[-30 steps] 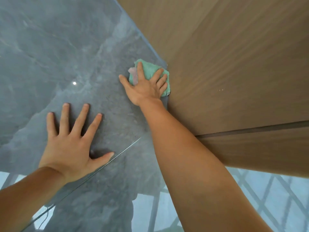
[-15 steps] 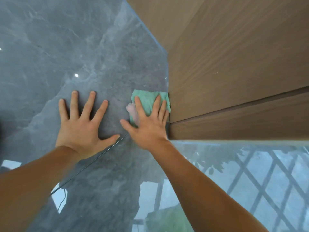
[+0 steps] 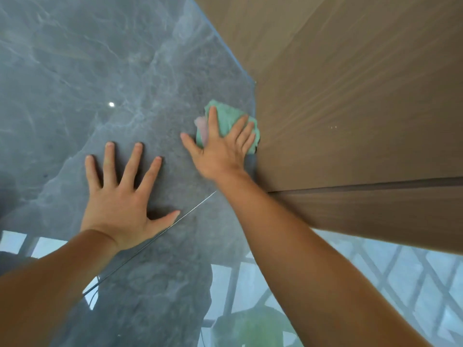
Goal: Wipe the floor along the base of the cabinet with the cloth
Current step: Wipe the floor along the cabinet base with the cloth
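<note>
A green cloth (image 3: 226, 116) with a pink patch lies flat on the glossy grey marble floor (image 3: 100, 71), right against the base of the brown wooden cabinet (image 3: 350, 108). My right hand (image 3: 223, 149) presses down on the cloth with fingers spread over it. Most of the cloth is hidden under the palm. My left hand (image 3: 122, 194) rests flat on the floor to the left, fingers splayed, holding nothing.
The cabinet's base edge runs diagonally from top centre down to its corner beside the cloth. A thin tile joint (image 3: 160, 236) crosses the floor below my left hand. The shiny floor mirrors a window grid (image 3: 375, 284) at lower right.
My right hand has slid the cloth away from me along the cabinet base, after pulling it toward the cabinet corner half a second ago. My left hand stays planted on the floor.
</note>
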`<state>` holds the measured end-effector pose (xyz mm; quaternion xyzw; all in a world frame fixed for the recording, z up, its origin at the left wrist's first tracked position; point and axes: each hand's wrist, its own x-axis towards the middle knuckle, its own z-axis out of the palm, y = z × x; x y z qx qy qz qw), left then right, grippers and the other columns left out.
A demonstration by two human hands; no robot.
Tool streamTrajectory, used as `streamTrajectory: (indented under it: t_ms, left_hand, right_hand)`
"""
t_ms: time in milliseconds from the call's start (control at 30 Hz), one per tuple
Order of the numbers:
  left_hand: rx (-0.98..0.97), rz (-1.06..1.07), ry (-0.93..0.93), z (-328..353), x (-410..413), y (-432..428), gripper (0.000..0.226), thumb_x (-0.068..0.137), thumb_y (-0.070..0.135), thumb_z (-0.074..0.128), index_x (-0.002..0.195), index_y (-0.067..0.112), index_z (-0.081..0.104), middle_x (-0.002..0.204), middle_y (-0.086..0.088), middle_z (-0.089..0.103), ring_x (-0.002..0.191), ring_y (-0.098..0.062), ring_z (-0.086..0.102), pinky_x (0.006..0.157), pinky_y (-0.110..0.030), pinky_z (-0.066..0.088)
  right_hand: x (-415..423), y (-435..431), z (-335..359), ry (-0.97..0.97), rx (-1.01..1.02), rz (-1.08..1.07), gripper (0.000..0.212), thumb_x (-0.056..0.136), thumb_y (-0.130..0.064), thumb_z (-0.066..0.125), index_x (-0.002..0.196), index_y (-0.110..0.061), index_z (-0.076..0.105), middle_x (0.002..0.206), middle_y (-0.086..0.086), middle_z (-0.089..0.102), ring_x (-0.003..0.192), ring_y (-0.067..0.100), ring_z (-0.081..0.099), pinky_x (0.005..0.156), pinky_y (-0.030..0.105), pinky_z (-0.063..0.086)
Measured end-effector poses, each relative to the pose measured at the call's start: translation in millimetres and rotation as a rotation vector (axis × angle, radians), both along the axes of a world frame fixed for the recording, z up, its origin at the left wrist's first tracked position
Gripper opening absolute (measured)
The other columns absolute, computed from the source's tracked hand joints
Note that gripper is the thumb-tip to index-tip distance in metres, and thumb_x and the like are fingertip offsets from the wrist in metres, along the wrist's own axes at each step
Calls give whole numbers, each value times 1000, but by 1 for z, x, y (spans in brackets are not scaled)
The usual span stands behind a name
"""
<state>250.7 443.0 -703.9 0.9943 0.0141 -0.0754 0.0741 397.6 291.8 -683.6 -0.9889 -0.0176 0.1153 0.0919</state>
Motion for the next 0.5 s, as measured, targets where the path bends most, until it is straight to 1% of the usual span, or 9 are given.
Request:
streamTrajectory:
  t_ms: [67, 167, 333, 433, 500]
  left_hand:
    - [3, -4, -34, -2, -1, 0, 109, 69, 86, 42, 155, 20, 36, 166, -17, 24, 149, -58, 10, 116, -74, 3]
    - [15, -10, -65, -6, -2, 1, 109, 68, 86, 44, 154, 19, 37, 166, -18, 25, 148, -59, 11, 116, -75, 5]
    - [26, -9, -114, -8, -1, 1, 108, 69, 86, 44, 154, 18, 39, 164, -19, 29, 147, -59, 15, 116, -74, 6]
    - [42, -9, -115, -7, -2, 0, 109, 69, 86, 44, 154, 18, 38, 164, -20, 29, 146, -60, 16, 116, -74, 6]
    - [47, 0, -107, -4, -3, 0, 110, 68, 85, 46, 154, 17, 39, 164, -20, 30, 146, -60, 16, 115, -74, 7]
  right_hand:
    - [48, 12, 0, 9, -18, 13, 88, 78, -80, 39, 152, -39, 12, 156, 37, -3, 145, 51, -7, 116, 58, -9]
    - [101, 27, -2, 44, -50, -17, 89, 75, -84, 32, 151, -43, 9, 157, 34, -5, 145, 50, -9, 114, 59, -14]
    - [106, 42, -15, -77, -80, -81, 91, 72, -87, 27, 150, -41, 15, 156, 35, 3, 143, 51, -3, 112, 61, -13]
    - [114, 42, -15, -15, -79, -85, 93, 70, -88, 23, 150, -42, 8, 156, 35, -4, 142, 52, -9, 108, 61, -19]
    - [118, 44, -13, 47, -86, -91, 93, 72, -87, 22, 150, -42, 2, 156, 33, -9, 142, 51, -12, 109, 62, -19]
